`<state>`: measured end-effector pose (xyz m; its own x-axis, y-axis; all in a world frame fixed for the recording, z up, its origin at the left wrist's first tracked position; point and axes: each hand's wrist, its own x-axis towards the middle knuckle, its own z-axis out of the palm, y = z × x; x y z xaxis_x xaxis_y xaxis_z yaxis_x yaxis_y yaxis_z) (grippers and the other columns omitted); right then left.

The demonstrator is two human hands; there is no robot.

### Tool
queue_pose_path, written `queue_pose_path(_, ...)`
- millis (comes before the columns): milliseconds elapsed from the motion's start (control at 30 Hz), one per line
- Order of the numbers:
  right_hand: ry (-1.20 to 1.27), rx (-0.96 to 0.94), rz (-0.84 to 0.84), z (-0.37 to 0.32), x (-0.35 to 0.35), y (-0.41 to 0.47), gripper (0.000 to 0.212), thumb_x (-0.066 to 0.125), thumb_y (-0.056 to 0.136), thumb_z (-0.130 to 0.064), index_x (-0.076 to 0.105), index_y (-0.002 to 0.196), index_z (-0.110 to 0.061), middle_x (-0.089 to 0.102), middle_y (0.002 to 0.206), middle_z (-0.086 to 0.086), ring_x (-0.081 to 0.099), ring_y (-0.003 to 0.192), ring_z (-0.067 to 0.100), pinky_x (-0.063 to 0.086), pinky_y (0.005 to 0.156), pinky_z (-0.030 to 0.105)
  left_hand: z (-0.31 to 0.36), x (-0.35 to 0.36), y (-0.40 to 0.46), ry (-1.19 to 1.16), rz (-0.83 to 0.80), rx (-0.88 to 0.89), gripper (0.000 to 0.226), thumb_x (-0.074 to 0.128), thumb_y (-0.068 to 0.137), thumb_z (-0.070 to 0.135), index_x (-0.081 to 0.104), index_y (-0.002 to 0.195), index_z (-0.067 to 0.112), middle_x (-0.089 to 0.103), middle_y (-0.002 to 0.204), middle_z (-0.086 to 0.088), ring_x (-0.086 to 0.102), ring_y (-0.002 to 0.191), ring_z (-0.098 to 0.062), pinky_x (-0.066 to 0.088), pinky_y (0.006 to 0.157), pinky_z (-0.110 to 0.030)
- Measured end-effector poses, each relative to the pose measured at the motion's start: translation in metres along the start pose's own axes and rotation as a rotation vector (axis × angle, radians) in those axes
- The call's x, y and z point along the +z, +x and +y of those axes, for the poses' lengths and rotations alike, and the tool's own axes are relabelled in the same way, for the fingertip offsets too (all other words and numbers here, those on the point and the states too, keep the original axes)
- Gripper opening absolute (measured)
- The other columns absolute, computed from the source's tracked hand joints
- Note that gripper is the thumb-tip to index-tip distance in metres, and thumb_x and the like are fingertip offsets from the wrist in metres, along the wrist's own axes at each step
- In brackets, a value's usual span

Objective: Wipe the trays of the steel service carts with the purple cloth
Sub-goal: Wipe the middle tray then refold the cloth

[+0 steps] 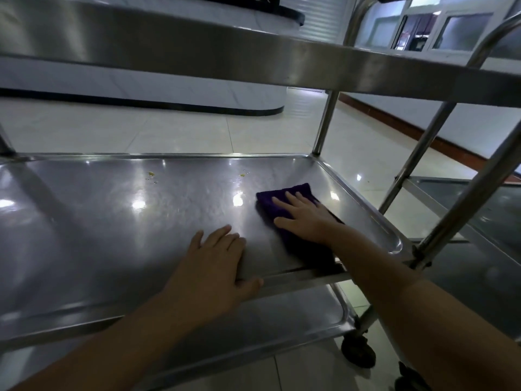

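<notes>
Cloth (pixel 284 197) lies flat on the right of the middle tray (pixel 127 210) under the right hand (pixel 306 218), fingers straight and pressing to wipe, while the left hand (pixel 214 261) rests open on the near rim, probably steadying the cart against the push.

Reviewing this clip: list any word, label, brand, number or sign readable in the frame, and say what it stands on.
None can be read.
Middle tray, purple cloth and upper tray rim: no visible print or labels.
Window area at top right: a small red patch shows behind the glass, too small and blurred to tell whether it is text.
</notes>
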<state>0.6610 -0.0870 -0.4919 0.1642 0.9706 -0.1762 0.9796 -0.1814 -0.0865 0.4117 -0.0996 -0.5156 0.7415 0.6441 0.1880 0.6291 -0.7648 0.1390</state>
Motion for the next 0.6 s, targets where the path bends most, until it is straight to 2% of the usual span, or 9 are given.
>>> queue_pose_path(33,-0.005,-0.055,-0.004,-0.015,0.003,-0.007,0.062,0.033,0.097,-0.058,0.006,0.151,-0.045,-0.003,0.162,-0.003,-0.006,0.149,0.017,0.0,0.119,0.042,0.001,-0.003,-0.002,-0.022,0.06,0.001,0.078,0.029,0.077,0.07,0.051,0.134,0.021,0.05,0.139,0.003,0.033,0.138,-0.015,0.014,0.114,-0.04)
queue_pose_path(100,-0.033,-0.177,-0.016,-0.045,0.011,-0.021,0.063,0.032,0.097,-0.059,0.004,0.151,-0.044,-0.005,0.162,-0.004,-0.009,0.148,0.016,-0.003,0.12,0.042,0.001,-0.007,-0.009,-0.06,0.176,0.036,0.048,0.042,0.079,0.058,0.068,0.103,0.025,0.068,0.104,0.005,0.058,0.107,-0.014,0.033,0.104,-0.032)
queue_pose_path(167,-0.074,-0.31,-0.05,-0.074,0.02,-0.031,0.061,0.029,0.097,-0.059,0.001,0.15,-0.045,-0.009,0.162,-0.004,-0.013,0.147,0.014,-0.006,0.119,0.044,-0.004,-0.01,-0.019,-0.099,0.259,0.056,0.029,0.047,0.083,0.044,0.068,0.077,0.025,0.064,0.075,0.01,0.057,0.076,-0.01,0.045,0.082,-0.028)
queue_pose_path(233,-0.09,-0.412,-0.088,-0.093,0.025,-0.033,0.061,0.029,0.098,-0.057,-0.002,0.149,-0.047,-0.012,0.161,-0.006,-0.015,0.147,0.013,-0.01,0.118,0.044,-0.014,-0.013,-0.029,-0.078,0.298,0.04,0.028,0.046,0.084,0.04,0.064,0.069,0.025,0.06,0.068,0.011,0.053,0.067,-0.009,0.042,0.07,-0.026)
queue_pose_path(333,-0.026,-0.466,-0.088,-0.096,0.021,-0.031,0.061,0.034,0.098,-0.055,0.006,0.151,-0.045,-0.007,0.161,-0.008,-0.013,0.147,0.01,-0.007,0.118,0.04,-0.04,-0.017,-0.046,0.014,0.3,0.01,0.029,0.045,0.081,0.047,0.065,0.074,0.027,0.061,0.074,0.012,0.055,0.073,-0.009,0.035,0.073,-0.023)
queue_pose_path(400,0.045,-0.465,-0.072,-0.088,0.016,-0.027,0.058,0.039,0.099,-0.05,0.014,0.151,-0.043,0.0,0.161,-0.011,-0.008,0.147,0.008,-0.003,0.118,0.036,-0.068,-0.017,-0.062,0.072,0.234,-0.006,0.043,0.042,0.082,0.058,0.068,0.094,0.026,0.066,0.095,0.007,0.058,0.094,-0.015,0.038,0.086,-0.029)
queue_pose_path(433,0.065,-0.453,-0.057,-0.083,0.014,-0.023,0.057,0.041,0.099,-0.047,0.017,0.15,-0.042,0.003,0.161,-0.011,-0.005,0.147,0.008,-0.001,0.119,0.035,-0.084,-0.018,-0.071,0.123,0.188,-0.002,0.052,0.039,0.085,0.063,0.066,0.109,0.025,0.066,0.11,0.003,0.053,0.108,-0.018,0.035,0.096,-0.034)
queue_pose_path(500,0.09,-0.386,-0.011,-0.071,0.01,-0.011,0.056,0.042,0.099,-0.045,0.02,0.15,-0.04,0.009,0.161,-0.011,0.0,0.148,0.011,0.004,0.12,0.036,-0.114,-0.018,-0.086,0.242,0.1,0.03,0.066,0.031,0.09,0.068,0.055,0.13,0.021,0.057,0.132,-0.005,0.04,0.126,-0.021,0.016,0.11,-0.034)
queue_pose_path(600,0.116,-0.222,0.011,-0.047,-0.005,0.01,0.052,0.041,0.1,-0.042,0.026,0.15,-0.036,0.011,0.161,-0.008,0.003,0.148,0.014,0.007,0.118,0.037,-0.145,-0.029,-0.103,0.26,-0.018,-0.016,0.072,0.026,0.092,0.07,0.046,0.138,0.019,0.051,0.139,-0.009,0.035,0.13,-0.022,0.002,0.113,-0.031)
